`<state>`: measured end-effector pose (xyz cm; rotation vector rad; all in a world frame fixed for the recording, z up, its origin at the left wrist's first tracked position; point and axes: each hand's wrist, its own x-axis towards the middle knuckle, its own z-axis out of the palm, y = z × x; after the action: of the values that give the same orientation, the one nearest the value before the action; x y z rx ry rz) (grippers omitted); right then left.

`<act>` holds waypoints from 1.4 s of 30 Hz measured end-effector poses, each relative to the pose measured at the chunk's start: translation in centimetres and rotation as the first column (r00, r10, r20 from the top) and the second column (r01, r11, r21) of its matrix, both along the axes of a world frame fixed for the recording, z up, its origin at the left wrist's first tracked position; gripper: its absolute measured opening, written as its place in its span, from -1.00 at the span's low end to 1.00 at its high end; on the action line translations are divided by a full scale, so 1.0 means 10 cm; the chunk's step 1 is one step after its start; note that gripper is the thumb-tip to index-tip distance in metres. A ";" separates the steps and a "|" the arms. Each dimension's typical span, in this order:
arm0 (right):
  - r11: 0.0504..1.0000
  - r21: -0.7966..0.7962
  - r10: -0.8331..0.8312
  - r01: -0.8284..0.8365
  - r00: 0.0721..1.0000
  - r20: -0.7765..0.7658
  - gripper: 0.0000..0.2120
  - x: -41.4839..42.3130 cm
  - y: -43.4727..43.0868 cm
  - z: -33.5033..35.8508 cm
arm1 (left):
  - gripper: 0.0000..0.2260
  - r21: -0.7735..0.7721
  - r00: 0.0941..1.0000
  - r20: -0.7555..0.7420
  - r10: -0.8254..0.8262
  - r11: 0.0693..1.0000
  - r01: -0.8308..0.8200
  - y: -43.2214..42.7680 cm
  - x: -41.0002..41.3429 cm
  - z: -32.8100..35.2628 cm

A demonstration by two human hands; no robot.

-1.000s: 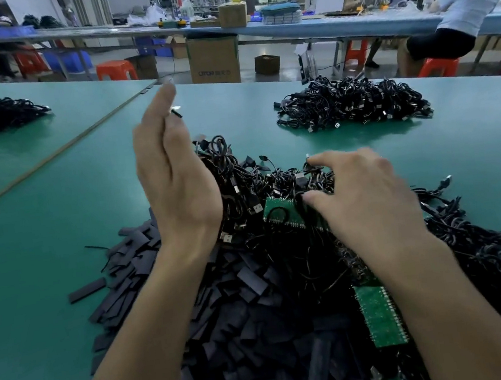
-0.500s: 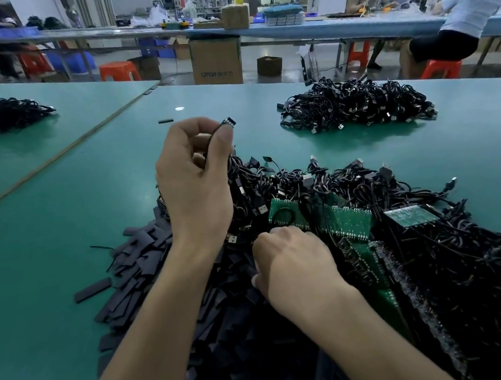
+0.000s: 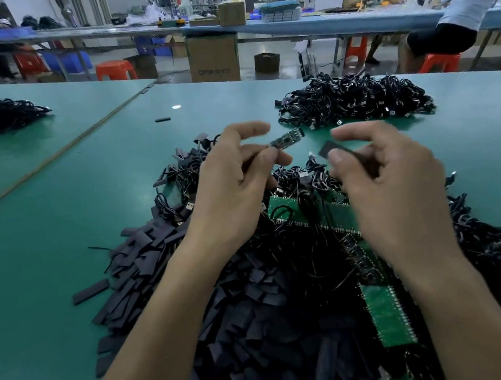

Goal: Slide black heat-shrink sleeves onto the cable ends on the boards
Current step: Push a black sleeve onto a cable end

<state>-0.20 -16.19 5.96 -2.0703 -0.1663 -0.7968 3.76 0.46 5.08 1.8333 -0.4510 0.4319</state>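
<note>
On my feed I see the left hand [image 3: 233,192] raised above the work heap, its thumb and fingers pinching the near end of a small circuit board [image 3: 287,139] that points out to the right. The right hand [image 3: 394,188] is up beside it, thumb and forefinger pinching a black heat-shrink sleeve [image 3: 329,148] with its open end turned towards the board. Sleeve and board are near each other but apart. I make out motion blur on both hands. Below them a tangle of black cables [image 3: 314,261] lies over green board panels [image 3: 387,315]. A pile of sleeves [image 3: 159,280] spreads to the left on the green table [image 3: 29,248]. One loose sleeve [image 3: 162,119] lies farther out, and a separate heap of cables [image 3: 354,98] sits beyond the hands.
</note>
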 end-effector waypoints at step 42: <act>0.998 0.038 0.041 -0.044 0.995 0.089 -0.81 0.00 -0.12 0.00 | -0.94 -0.111 0.993 -0.092 -0.072 0.992 0.062 -0.09 -0.14 0.08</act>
<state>-0.22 -17.42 5.95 -1.9890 -0.2411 -0.8598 2.32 -0.40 5.92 1.7212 -0.4143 0.3151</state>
